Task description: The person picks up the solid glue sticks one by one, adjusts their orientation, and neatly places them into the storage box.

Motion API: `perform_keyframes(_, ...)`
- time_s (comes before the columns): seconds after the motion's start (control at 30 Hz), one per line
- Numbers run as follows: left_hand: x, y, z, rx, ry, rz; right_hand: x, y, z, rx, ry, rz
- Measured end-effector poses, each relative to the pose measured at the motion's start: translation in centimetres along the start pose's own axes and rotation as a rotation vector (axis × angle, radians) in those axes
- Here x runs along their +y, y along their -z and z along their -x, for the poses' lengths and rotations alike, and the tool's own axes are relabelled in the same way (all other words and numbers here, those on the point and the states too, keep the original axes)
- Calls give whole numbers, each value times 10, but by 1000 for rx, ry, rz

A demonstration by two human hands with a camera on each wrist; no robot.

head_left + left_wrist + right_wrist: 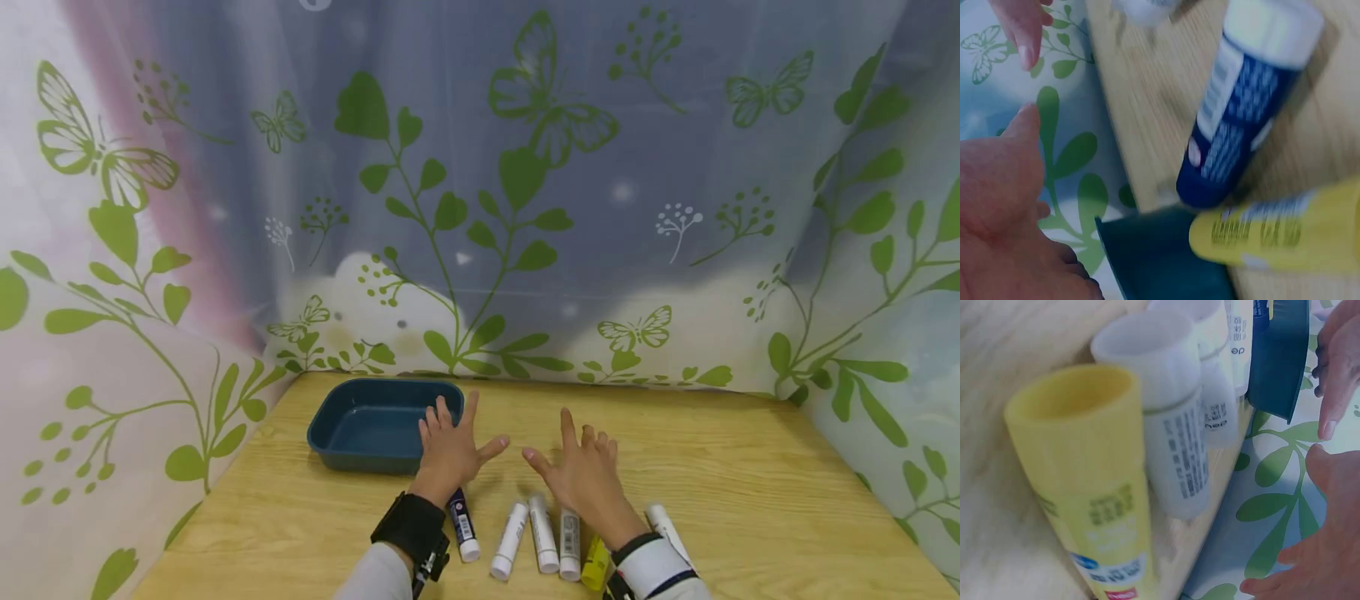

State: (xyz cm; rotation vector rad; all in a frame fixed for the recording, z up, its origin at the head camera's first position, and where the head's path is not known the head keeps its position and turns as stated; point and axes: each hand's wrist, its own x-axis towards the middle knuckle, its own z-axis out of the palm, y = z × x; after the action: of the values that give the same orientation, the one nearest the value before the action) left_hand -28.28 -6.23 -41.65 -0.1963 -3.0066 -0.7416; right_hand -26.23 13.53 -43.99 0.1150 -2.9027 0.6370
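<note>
Both hands hover over the table with fingers spread, holding nothing. My left hand (450, 450) is in front of the right end of a dark teal plastic bin (360, 462). To its right, my right hand (585, 477) hovers above a row of glue sticks. A navy glue stick (462, 523) with a white cap lies by my left wrist. White glue sticks (510, 540) lie between the wrists, and a yellow glue stick (596, 563) is partly hidden by my right wrist. The left wrist view shows another yellow glue stick (1272, 231) beside the navy one.
Another white glue stick (667, 532) lies right of my right wrist. The bin stands at the back left of the wooden table (750, 483). A curtain (675, 250) printed with leaves and butterflies hangs along the back and both sides.
</note>
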Motion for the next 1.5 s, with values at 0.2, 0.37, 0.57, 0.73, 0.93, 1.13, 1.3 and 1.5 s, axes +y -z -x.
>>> perform_keyframes(0.2, -10, 12, -8, 36, -11, -49, -6, 3, -7, -28, 17, 1)
perform_keyframes(0.37, -15, 23, -18, 55, 8, -125, -15, 2, -13, -27, 34, -25)
perform_keyframes(0.57, -21, 41, -26, 80, 27, -164, -29, 0, -21, -39, 49, -92)
perform_keyframes(0.73, -29, 57, -30, 59, 79, -140, -43, 0, -28, -59, 35, -146)
perform_keyframes(0.93, -41, 74, -30, 77, 127, -145, -62, -6, -39, -74, 34, -185)
perform_keyframes(1.13, -58, 85, -33, 86, 211, -139, -79, -16, -47, -31, 80, -195)
perform_keyframes(1.3, -71, 95, -32, 71, 292, -100, -89, -24, -50, -37, 86, -192)
perform_keyframes(1.5, -85, 102, -29, 36, 386, -87, -98, -31, -50, -61, 97, -148)
